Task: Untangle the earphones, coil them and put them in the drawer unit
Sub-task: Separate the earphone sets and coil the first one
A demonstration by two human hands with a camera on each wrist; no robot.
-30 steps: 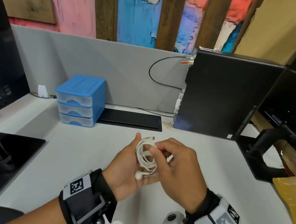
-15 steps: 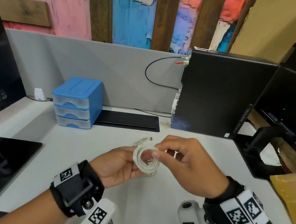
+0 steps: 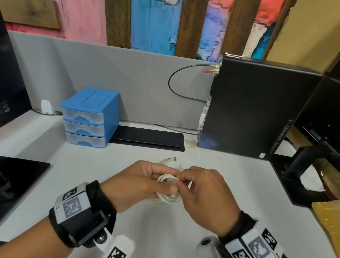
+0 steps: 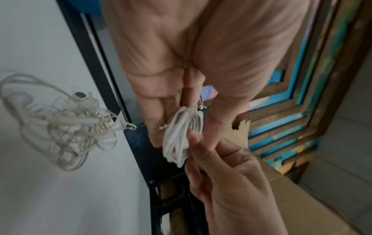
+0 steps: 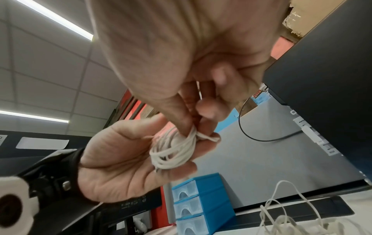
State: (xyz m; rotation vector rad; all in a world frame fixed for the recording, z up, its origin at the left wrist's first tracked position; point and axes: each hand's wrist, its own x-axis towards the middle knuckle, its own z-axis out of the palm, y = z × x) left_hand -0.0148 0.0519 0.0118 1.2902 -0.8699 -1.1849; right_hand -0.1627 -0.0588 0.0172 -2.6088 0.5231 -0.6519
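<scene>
Painted panels in pink, blue and red fill the top of the head view, above a grey partition that backs the pale grey surface (image 3: 230, 204). A black computer tower (image 3: 256, 108) stands at centre right of the frame, with dark monitors at both edges.

At left of centre, against the partition, sits the blue plastic drawer unit with three clear-fronted drawers (image 3: 90, 117); all three look closed, and their fronts face toward the bottom of the frame.

Low in the middle of the frame the two hands meet above the surface. The left hand (image 3: 134, 184) cradles the coiled white earphone cable (image 3: 167, 191) across its curled fingers with the thumb on top. The right hand (image 3: 203, 198) pinches the coil's upper edge between thumb and forefinger, apparently tucking a last turn of cable round the bundle. So each grip is closed on the same coil, which is clear of the surface.

A second, loose tangle of white earphone cable (image 4: 60, 120) lies on the surface just beyond the hands.

The relation that matters: the drawer unit lies up and to the left of the coil, on the left hand's side, well apart from it. By my reading the left hand is nearer, but a drawer must be pulled out first.
</scene>
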